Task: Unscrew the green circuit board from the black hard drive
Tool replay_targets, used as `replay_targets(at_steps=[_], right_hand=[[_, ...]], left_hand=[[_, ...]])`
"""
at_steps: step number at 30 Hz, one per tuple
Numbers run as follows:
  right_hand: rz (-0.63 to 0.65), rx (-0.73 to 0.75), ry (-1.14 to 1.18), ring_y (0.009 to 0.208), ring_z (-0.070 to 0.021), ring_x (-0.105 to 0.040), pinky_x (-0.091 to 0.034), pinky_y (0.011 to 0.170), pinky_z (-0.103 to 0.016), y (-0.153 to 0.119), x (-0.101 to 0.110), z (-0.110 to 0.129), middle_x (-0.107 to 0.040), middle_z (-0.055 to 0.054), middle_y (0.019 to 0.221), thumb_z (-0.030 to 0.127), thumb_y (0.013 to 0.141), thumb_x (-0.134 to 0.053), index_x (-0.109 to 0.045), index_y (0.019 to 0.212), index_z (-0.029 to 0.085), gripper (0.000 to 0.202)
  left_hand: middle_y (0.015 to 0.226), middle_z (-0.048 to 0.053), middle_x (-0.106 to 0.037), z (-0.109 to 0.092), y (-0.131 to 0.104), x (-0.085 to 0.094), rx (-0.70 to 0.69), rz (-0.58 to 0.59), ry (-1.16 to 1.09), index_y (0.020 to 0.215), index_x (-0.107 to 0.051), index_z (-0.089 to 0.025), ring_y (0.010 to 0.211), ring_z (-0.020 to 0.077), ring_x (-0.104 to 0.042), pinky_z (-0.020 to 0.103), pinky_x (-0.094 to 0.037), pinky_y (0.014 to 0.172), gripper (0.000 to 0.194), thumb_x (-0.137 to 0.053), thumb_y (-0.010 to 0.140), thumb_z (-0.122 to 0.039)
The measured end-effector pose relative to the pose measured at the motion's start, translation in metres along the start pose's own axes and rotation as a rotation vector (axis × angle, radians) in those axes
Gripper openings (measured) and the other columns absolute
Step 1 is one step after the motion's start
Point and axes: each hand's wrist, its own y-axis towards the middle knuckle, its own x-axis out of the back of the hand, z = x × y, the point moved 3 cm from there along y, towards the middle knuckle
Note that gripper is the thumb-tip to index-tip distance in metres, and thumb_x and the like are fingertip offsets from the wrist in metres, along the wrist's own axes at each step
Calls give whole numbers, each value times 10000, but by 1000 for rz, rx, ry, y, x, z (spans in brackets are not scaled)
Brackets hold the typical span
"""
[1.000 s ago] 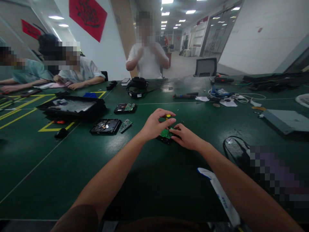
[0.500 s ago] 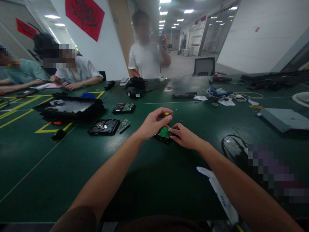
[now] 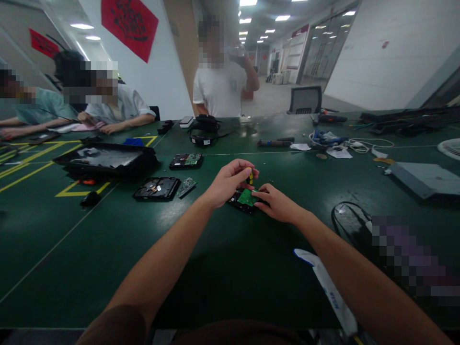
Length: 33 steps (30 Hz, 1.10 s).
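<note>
My left hand (image 3: 232, 181) is closed on the yellow and black handle of a screwdriver (image 3: 250, 176), held upright above a hard drive (image 3: 245, 200) with a green circuit board. My right hand (image 3: 275, 202) reaches in from the right, its fingertips pinched at the drive's upper right edge around the tool's lower part. What lies between those fingertips is too small to tell. Left of the drive, an opened black drive (image 3: 157, 188) lies beside a loose circuit board (image 3: 187, 187). Another drive (image 3: 186, 161) is behind them.
A black tray (image 3: 106, 160) stands at the left, a grey metal case (image 3: 426, 179) at the right. Cables (image 3: 327, 139) and a black headset (image 3: 204, 130) lie farther back. A white strip (image 3: 332, 292) is beneath my right forearm. Several people are across the table.
My left fingers have shifted on the screwdriver, and more of its yellow handle shows. The person across the table has raised a clear container to the head. The view has moved slightly.
</note>
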Motion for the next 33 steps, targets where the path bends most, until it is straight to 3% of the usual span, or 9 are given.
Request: replay_targets(at_steps=[12, 21, 28, 33], right_hand=[[-8, -6, 9, 1052, -269, -623, -573, 941, -494, 0, -1, -1, -577, -156, 1247, 405, 999, -591, -646, 1367, 196, 427], [-18, -4, -13, 1057, -260, -627, -566, 952, -477, -1, -2, -2, -573, -139, 1251, 406, 1002, -585, -637, 1381, 218, 426], [-19, -2, -7, 1061, -266, -621, -568, 936, -483, -1, -4, -6, -577, -138, 1251, 411, 996, -595, -639, 1380, 231, 427], [-26, 0, 8, 1046, -261, -626, -560, 951, -473, -1, -3, -4, -577, -143, 1238, 405, 994, -600, -649, 1374, 219, 425]], left_hand=[[934, 24, -639, -3, -1, -1, -71, -16, 210, 1072, -684, -170, 753, 101, -611, 221, -588, 650, 257, -745, 912, -362], [1105, 81, -675, -1, -1, -4, 5, 15, -29, 1146, -670, -196, 1070, 195, -662, 376, -637, 876, 220, -644, 985, -343], [918, 15, -642, -3, -1, -3, -74, -26, 204, 1065, -712, -181, 719, 93, -618, 219, -586, 641, 252, -766, 891, -355], [980, 41, -661, -2, -1, -1, -35, -32, 155, 1147, -677, -183, 824, 128, -652, 265, -617, 711, 276, -722, 933, -352]])
